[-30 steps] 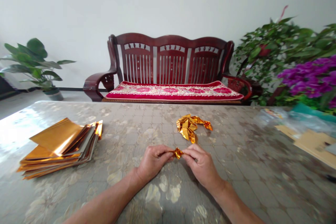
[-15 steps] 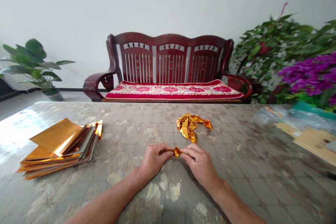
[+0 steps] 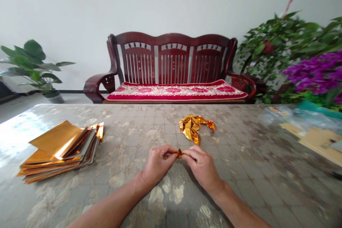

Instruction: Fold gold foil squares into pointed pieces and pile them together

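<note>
Both my hands meet just above the table near its front middle. My left hand [image 3: 157, 164] and my right hand [image 3: 201, 165] each pinch one end of a small folded gold foil piece [image 3: 180, 153], most of it hidden by my fingertips. Just beyond them on the table lies a little heap of folded gold foil shapes [image 3: 194, 127]. A fanned stack of flat gold foil sheets [image 3: 60, 149] rests to the left, well apart from my hands.
The table [image 3: 253, 156] has a glossy patterned cover. Clear plastic bags and a cardboard sheet [image 3: 317, 140] lie at its right edge. Behind stand a dark wooden bench with a red cushion [image 3: 173, 92], potted plants left and right, purple flowers [image 3: 317, 73].
My hands have closed in slightly on the foil piece, so less of it shows. The view has drifted a little; nothing else on the table moved.
</note>
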{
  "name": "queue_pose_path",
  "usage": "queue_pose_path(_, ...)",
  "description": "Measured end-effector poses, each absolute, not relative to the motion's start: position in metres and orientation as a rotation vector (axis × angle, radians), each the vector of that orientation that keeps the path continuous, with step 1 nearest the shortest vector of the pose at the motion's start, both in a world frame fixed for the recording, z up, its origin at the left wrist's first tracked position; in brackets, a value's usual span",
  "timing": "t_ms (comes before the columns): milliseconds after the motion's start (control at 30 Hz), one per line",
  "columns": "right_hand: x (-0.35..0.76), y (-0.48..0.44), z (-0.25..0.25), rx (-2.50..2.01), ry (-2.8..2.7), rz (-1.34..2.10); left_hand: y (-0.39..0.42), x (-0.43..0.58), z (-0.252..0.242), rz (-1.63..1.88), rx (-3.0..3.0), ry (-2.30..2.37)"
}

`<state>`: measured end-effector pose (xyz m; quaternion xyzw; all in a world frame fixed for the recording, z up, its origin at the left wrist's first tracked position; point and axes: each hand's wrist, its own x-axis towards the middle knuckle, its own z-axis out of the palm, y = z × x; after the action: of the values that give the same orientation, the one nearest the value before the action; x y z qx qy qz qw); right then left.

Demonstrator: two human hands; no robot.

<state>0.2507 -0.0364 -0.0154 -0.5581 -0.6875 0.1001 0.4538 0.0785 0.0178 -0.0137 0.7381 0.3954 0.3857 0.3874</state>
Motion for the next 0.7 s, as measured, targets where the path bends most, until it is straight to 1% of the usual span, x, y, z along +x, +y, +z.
queue_pose_path(433, 0.2454, -0.0359, -0.0151, -1.332, -1.663, 0.321, 0.0145, 0.0803, -0.0198, 1.019, 1.896, 0.975)
queue_pose_path(700, 0.2414, -0.0381, -0.0122, -1.292, -1.661, 0.309, 0.0124, 0.0775, -0.0210, 1.045, 1.939, 0.935)
